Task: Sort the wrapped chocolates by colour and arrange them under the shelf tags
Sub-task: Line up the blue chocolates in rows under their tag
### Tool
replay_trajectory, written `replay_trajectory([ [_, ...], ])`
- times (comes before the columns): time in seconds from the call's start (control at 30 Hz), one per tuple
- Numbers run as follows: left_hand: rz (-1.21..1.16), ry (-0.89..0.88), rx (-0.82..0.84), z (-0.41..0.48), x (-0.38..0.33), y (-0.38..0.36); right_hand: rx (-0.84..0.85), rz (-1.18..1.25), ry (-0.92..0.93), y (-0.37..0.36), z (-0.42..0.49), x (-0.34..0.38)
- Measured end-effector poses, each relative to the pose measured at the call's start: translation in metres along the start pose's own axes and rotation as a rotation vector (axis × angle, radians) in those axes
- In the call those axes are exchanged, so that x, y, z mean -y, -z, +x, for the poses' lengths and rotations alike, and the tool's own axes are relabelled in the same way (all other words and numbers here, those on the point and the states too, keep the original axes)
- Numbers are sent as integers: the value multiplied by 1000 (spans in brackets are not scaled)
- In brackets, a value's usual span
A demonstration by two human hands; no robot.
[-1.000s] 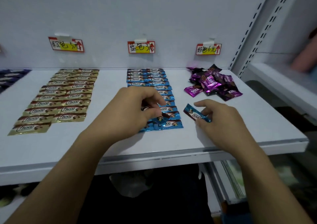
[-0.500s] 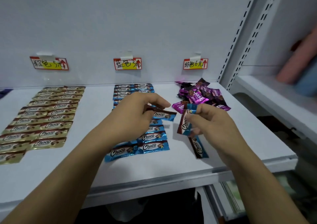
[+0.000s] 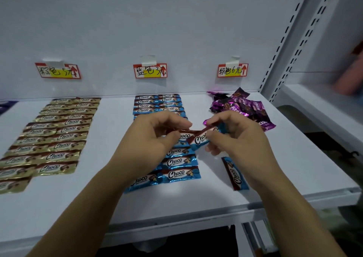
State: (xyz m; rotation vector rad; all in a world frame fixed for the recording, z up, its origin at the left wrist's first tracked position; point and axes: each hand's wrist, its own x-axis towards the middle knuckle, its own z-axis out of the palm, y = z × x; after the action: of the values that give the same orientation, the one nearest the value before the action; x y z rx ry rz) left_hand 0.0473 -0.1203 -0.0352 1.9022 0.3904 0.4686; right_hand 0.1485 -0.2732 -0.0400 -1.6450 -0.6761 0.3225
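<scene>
White steel shelf (image 3: pixel 110 123), head view: one level with a white back panel and a slotted upright (image 3: pixel 282 40) at the right.

Tags: three, taped to the back panel, red-edged, each with a yellow patch and handwriting. Left tag (image 3: pixel 58 71), middle tag (image 3: pixel 150 71), right tag (image 3: pixel 232 70).

Gold rows (image 3: pixel 59 136): gold-wrapped Choco bars lying flat in two columns under the left tag, from the back panel toward the front edge. The nearest ones are blurred.

Blue rows (image 3: pixel 177 161): blue-wrapped Choco bars lying flat in two columns under the middle tag. The middle stretch is hidden behind the hands.

Purple pile (image 3: pixel 235 103): purple-wrapped pieces, heaped unsorted under the right tag, near the back panel.

Loose bar (image 3: pixel 234 173): blue, flat on the shelf just right of the blue rows, lengthwise toward the front edge. Its near end is hidden by the right wrist.

Left hand (image 3: pixel 149 138): raised over the blue rows, thumb and curled fingers pinching the first bar (image 3: pixel 184 134), blue, mostly hidden.

Right hand (image 3: pixel 241 138): raised just beside the left, fingers curled, thumb and forefinger pinching the second bar (image 3: pixel 199 140), blue, tilted, logo up, one end overlapping the first bar.
</scene>
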Motion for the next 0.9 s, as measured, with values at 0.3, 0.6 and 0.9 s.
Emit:
replay_trajectory([
  [0.3, 75, -5, 21, -22, 7, 18, 57, -130, 45, -9, -6, -9],
  [0.6, 264, -33, -96, 2, 6, 27, 36, -329, 24, 3, 40, 7],
  [0.9, 302, -12, -140, 74, 3, 19, -26, -531, -68, 7, 146, -20],
])
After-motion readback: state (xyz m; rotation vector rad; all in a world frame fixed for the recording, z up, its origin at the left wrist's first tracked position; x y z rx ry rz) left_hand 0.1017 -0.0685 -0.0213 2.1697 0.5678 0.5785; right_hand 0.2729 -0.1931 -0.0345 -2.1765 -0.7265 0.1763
